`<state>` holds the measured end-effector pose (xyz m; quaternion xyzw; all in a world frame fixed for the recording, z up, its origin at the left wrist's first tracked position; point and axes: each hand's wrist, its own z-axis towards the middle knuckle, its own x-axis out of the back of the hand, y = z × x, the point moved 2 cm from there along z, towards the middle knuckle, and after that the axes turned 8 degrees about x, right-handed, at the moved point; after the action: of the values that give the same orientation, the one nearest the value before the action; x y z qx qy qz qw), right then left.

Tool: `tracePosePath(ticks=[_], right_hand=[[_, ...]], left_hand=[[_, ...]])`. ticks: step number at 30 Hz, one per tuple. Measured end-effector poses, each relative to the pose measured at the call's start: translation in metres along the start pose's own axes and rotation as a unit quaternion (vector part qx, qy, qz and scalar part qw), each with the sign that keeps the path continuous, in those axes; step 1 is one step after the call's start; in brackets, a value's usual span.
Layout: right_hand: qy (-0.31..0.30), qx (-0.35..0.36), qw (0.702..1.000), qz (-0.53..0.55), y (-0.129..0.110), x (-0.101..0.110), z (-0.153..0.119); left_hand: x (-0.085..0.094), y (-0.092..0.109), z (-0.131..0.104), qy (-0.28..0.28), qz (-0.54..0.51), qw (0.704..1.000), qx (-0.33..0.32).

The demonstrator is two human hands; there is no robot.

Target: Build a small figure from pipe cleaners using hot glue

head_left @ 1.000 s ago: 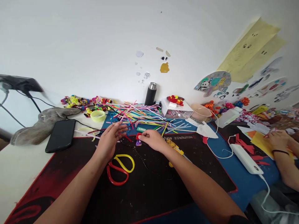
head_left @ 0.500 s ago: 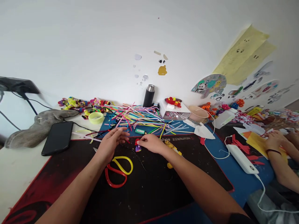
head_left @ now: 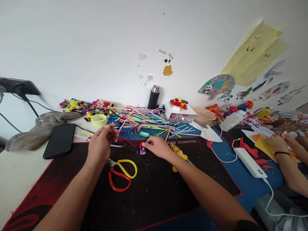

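My right hand pinches a small red and purple piece just above the black mat. To its left, my left hand is raised with its fingers bent; whether anything thin lies between the fingertips is too small to tell. Scissors with one yellow and one red handle lie below and between the hands, the blades partly hidden by my left wrist. A green and white small box sits behind my right fingers. Beside my right forearm is a yellow tool.
Colourful pipe cleaners pile up behind the mat, near a black flask and a white drawer box. A phone lies left. At right are a white power strip and another person's hands.
My left hand has moved left and slightly up, away from the small red and purple piece. My right hand has stayed nearly in place at that piece.
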<state>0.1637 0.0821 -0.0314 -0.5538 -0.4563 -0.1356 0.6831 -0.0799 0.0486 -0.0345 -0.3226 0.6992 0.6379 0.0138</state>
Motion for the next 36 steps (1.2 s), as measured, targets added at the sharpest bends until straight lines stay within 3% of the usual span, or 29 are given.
tracePosePath(ticks=[5, 10, 12, 15, 19, 24, 30, 36], right_hand=[[0.049, 0.002, 0.999, -0.004, 0.0, 0.007, 0.006], [0.053, 0.042, 0.997, -0.027, -0.012, 0.003, 0.028], [0.045, 0.065, 0.996, -0.04, -0.024, -0.005, 0.039], [0.017, 0.11, 0.984, -0.14, -0.046, -0.019, 0.056], [-0.006, 0.098, 0.974, -0.206, -0.069, -0.033, 0.074], [-0.033, 0.079, 0.969, -0.23, -0.078, -0.039, 0.085], [-0.047, 0.063, 0.975, -0.208, -0.078, -0.042, 0.09], [-0.003, 0.058, 0.993, -0.102, -0.084, -0.015, 0.081]], left_hand=[[0.004, 0.009, 0.0, 0.057, -0.056, 0.996, -0.046], [0.001, 0.013, -0.002, 0.064, -0.079, 0.994, -0.051], [0.001, 0.013, -0.003, 0.066, -0.084, 0.993, -0.05], [0.0, 0.013, -0.004, 0.07, -0.086, 0.993, -0.05], [0.0, 0.013, -0.004, 0.073, -0.082, 0.993, -0.047], [0.001, 0.013, -0.004, 0.065, -0.081, 0.993, -0.046], [0.0, 0.013, -0.005, 0.059, -0.095, 0.993, -0.045], [0.001, 0.009, -0.002, 0.058, -0.089, 0.994, -0.037]])
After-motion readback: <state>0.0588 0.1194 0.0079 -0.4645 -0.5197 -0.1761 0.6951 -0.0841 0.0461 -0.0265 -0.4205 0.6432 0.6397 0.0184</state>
